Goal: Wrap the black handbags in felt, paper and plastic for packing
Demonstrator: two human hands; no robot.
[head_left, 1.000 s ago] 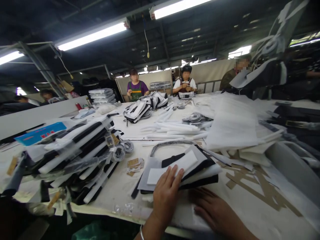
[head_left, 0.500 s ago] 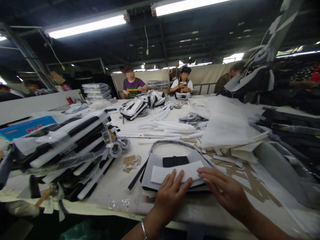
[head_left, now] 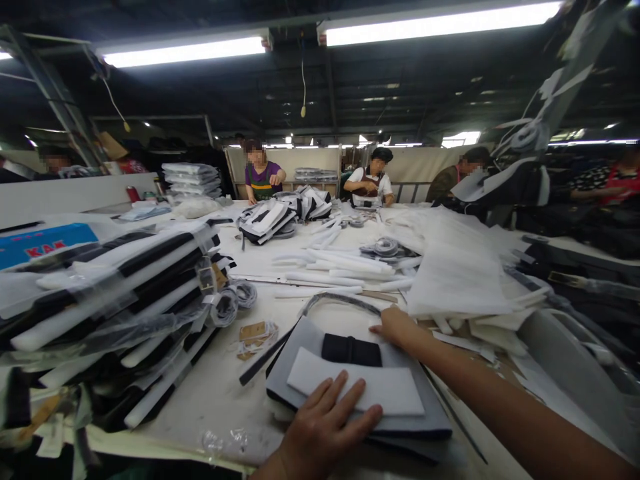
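My left hand [head_left: 323, 427] lies flat with its fingers spread on a white foam sheet [head_left: 380, 393]. That sheet rests on a grey fabric bag panel [head_left: 295, 350] with a black pocket patch [head_left: 351, 350]. My right hand [head_left: 397, 327] reaches forward to the far right corner of the grey panel. Its fingers are curled at the panel's edge, beside a grey strap [head_left: 340, 300]. Whether they grip anything is hidden.
A stack of black-and-white bags in plastic [head_left: 115, 300] fills the left. White fabric sheets [head_left: 455, 267] are piled at the right. Paper tags [head_left: 255, 333] and strap rolls [head_left: 235, 297] lie between. Other people work at the table's far end [head_left: 373, 177].
My right hand has moved from the table's near edge, across the grey panel, to its far right corner. The panel now lies flatter and closer to me. My left hand stays on the white sheet.
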